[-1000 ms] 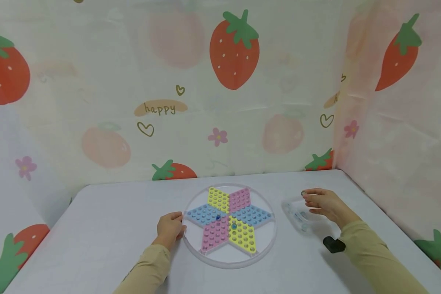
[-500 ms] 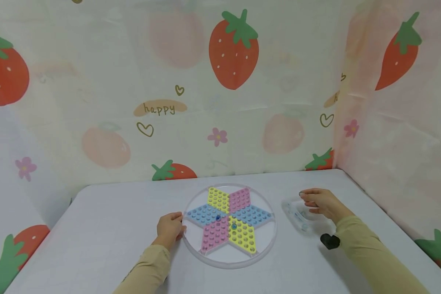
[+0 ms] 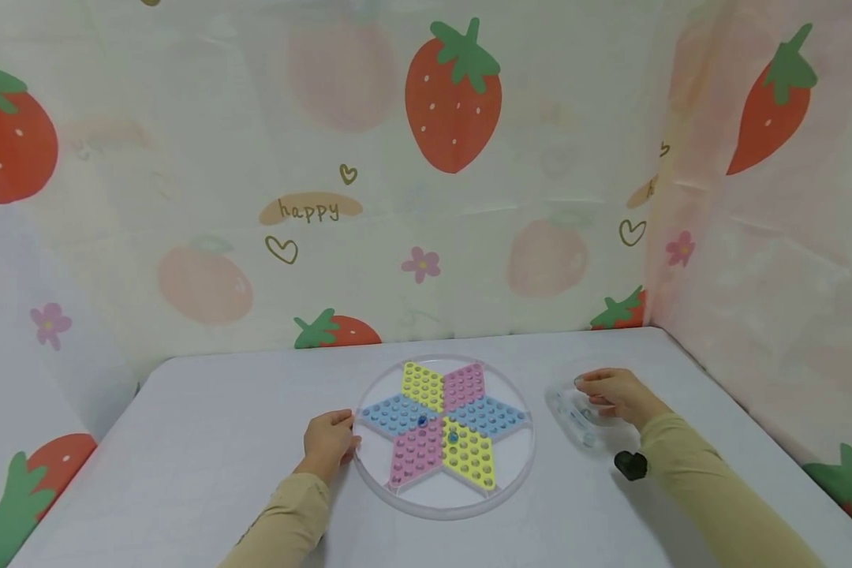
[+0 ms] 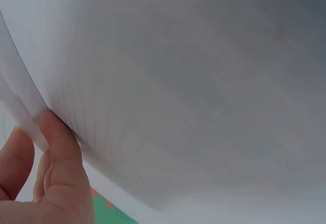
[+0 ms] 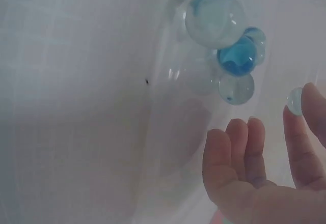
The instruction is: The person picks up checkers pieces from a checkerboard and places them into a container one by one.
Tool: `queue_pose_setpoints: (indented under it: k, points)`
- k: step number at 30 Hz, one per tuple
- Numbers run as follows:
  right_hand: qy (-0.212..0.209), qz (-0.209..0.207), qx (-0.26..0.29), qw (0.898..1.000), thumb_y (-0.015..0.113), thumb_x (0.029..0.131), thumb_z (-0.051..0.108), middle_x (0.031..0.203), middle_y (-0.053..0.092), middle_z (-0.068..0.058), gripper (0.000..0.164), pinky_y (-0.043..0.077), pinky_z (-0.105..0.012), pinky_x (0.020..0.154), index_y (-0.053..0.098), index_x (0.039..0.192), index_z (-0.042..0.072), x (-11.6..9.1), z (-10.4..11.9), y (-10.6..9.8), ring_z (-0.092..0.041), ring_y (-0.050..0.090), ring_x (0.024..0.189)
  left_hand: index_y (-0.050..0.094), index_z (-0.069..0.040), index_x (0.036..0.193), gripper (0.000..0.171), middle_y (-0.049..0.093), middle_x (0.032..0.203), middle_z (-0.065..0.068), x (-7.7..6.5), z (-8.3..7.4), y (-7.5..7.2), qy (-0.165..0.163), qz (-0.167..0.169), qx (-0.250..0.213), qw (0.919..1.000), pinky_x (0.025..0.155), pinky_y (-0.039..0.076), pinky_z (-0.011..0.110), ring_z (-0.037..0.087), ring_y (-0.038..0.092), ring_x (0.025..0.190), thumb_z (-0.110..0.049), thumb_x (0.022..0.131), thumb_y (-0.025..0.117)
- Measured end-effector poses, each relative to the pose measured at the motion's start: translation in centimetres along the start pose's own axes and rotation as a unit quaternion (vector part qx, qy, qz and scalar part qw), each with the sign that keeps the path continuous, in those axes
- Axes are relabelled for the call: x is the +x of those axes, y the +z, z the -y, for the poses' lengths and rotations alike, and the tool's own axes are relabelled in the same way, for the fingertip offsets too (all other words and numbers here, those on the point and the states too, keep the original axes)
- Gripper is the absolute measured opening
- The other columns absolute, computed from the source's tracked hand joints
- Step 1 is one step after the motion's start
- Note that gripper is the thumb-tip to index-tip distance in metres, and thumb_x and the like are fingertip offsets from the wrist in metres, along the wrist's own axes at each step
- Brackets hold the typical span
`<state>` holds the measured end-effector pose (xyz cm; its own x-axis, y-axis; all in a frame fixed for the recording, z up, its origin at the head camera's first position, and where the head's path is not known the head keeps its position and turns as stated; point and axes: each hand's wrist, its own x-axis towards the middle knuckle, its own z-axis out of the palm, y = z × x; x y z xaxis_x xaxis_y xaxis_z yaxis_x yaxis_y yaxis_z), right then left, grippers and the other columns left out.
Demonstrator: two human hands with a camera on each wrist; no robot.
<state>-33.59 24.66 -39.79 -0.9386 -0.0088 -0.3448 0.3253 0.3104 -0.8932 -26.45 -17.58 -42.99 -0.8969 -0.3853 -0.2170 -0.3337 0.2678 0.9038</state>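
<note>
On the white table lies a round Chinese checkers board [image 3: 443,505] with a yellow, pink and blue star. My left hand [image 3: 329,443] holds its left rim; in the left wrist view the fingers [image 4: 63,150] lie against that rim. A dark blue marble [image 3: 422,421] and a teal marble [image 3: 453,437] sit in holes near the star's middle. My right hand [image 3: 621,394] is over a clear plastic container [image 3: 564,418], pinching a clear marble [image 5: 294,101] between thumb and index finger. Inside the container are a larger pale marble [image 5: 215,19], a blue marble [image 5: 237,56] and other clear ones.
The container stands to the right of the board. A black wrist camera [image 3: 630,465] hangs below my right wrist. A strawberry-print cloth [image 3: 468,237] rises behind the table [image 3: 206,442] and along its sides.
My right hand has shifted a little left and slightly lower over the container, keeping the clear marble between its fingertips. The left hand and the board have stayed in place.
</note>
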Motion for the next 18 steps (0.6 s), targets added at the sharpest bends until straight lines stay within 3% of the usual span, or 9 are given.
queue_pose_setpoints:
  k: [6,13,18]
  points:
    - [0.000,-0.007,-0.005,1.000,0.065,0.093,0.010,0.074,0.058,0.007,0.014,0.045,-0.028,0.067,0.064,0.103,0.002,0.46,-0.43,0.22,-0.010,0.053,0.069,0.056,0.005,0.131,0.040,0.056,0.132,0.023,0.12,0.00,0.12,-0.004,-0.003,0.002,1.0000,0.057,0.050,0.024,0.021,0.060,0.085,0.005,0.091,0.055]
    - [0.004,-0.023,-0.013,1.000,0.065,0.093,0.009,0.069,0.055,0.007,0.019,0.045,-0.025,0.061,0.063,0.106,-0.004,0.37,-0.48,0.49,-0.008,0.052,0.063,0.056,0.005,0.130,0.040,0.057,0.130,0.024,0.22,0.11,0.16,-0.001,-0.004,0.000,1.0000,0.056,0.050,0.023,0.018,0.060,0.080,0.005,0.090,0.056]
    - [0.006,-0.023,-0.011,1.000,0.065,0.092,0.007,0.066,0.056,0.007,0.012,0.045,-0.025,0.060,0.065,0.100,-0.002,0.42,-0.35,0.62,-0.007,0.052,0.060,0.057,0.006,0.130,0.039,0.057,0.129,0.024,0.22,0.15,0.01,0.001,-0.006,0.004,1.0000,0.056,0.050,0.023,0.019,0.060,0.081,0.004,0.090,0.056]
